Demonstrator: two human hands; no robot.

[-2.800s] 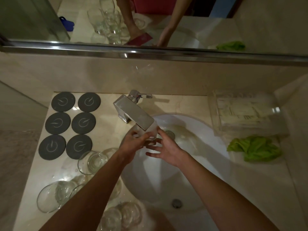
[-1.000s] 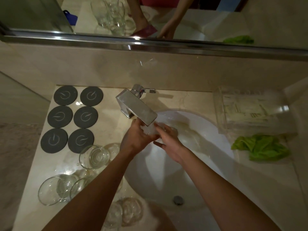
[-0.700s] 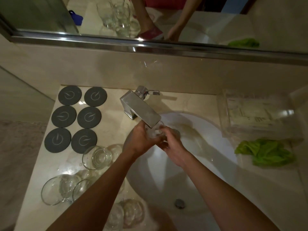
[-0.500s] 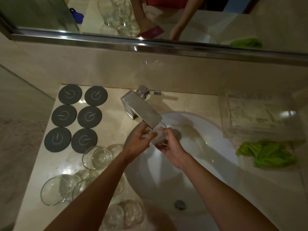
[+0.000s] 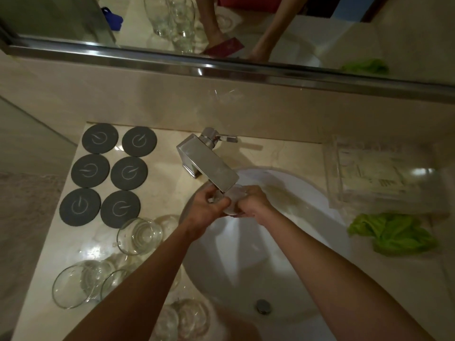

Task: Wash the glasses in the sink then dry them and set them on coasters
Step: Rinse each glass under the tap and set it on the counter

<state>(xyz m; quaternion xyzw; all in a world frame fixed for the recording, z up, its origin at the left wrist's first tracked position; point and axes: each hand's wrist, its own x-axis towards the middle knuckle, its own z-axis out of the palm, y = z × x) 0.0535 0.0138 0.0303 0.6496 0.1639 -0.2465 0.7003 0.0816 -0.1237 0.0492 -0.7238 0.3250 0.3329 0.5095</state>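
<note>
A clear glass (image 5: 232, 200) is held over the white sink (image 5: 307, 242), right under the spout of the steel tap (image 5: 208, 163). My left hand (image 5: 205, 210) grips its left side with curled fingers. My right hand (image 5: 251, 201) grips its right side. Several more clear glasses (image 5: 139, 236) stand on the counter left of the sink, partly hidden by my left forearm. Several dark round coasters (image 5: 129, 173) lie in two columns at the back left, all bare. A green cloth (image 5: 394, 233) lies crumpled to the right of the sink.
A clear plastic box (image 5: 379, 175) with papers stands at the back right of the beige counter (image 5: 384, 286). A mirror with a steel frame (image 5: 221, 67) runs along the wall above. The sink overflow hole (image 5: 263, 306) is near the front rim.
Both hands have turned the glass under the tap and shifted their grip on it. The view has shifted slightly.
</note>
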